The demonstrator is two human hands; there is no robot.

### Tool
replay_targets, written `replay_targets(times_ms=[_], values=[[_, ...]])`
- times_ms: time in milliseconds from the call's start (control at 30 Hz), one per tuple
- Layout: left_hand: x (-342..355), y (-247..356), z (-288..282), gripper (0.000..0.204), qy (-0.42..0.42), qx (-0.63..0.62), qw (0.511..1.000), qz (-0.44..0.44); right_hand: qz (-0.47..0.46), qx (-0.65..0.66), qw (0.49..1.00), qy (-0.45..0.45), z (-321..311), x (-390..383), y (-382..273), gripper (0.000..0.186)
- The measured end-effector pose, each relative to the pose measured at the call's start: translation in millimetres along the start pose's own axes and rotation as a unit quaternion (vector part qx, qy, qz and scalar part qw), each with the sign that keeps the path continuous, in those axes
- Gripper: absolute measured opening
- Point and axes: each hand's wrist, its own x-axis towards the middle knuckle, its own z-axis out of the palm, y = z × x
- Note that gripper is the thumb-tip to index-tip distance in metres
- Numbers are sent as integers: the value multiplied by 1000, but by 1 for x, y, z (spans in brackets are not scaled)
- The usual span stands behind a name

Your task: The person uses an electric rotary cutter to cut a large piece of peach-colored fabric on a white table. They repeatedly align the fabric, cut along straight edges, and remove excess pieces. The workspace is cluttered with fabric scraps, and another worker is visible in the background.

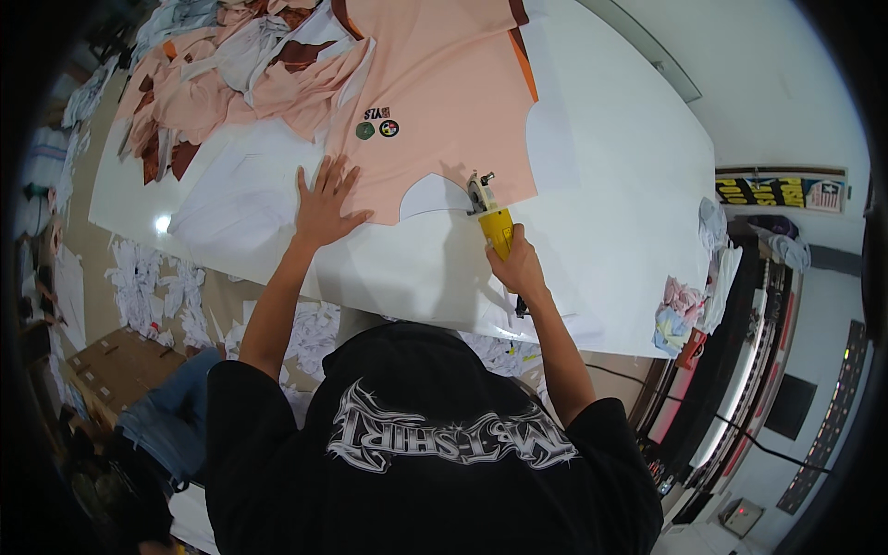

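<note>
Between and beyond the hands (323, 215) (520, 266), peach fabric (444, 102)

A black short-sleeved shirt (435, 504) bears ornate silver-white lettering (451, 440)

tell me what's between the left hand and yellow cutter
Peach cloth and its curved white notch lie between the left hand and the cutter in the head view.

Looking like a garment workshop: spreading printed peach fabric (444, 83) across a broad white surface (610, 250), holding a yellow handheld cutter (497, 227), strewing white scraps (137, 287) over the floor (222, 291), lining the blurred right edge with, possibly, a long printing machine (717, 370).
</note>
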Motion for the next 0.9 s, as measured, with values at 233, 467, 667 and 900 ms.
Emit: replay_targets(times_ms=[233, 467, 667, 900], values=[[-2, 1, 0, 92, -30, 10, 999, -11, -28, -34, 996, -73, -18, 28, 4, 53], [-1, 8, -10, 91, -59, 26, 997, -33, -60, -73, 987, -130, -37, 57, -4, 54], [-1, 9, -11, 88, -26, 25, 999, -30, -136, -81, 978, -137, -43, 83, 3, 53], [-1, 10, -13, 89, -64, 26, 997, -44, -172, -104, 964, -171, -49, 104, -5, 49]])
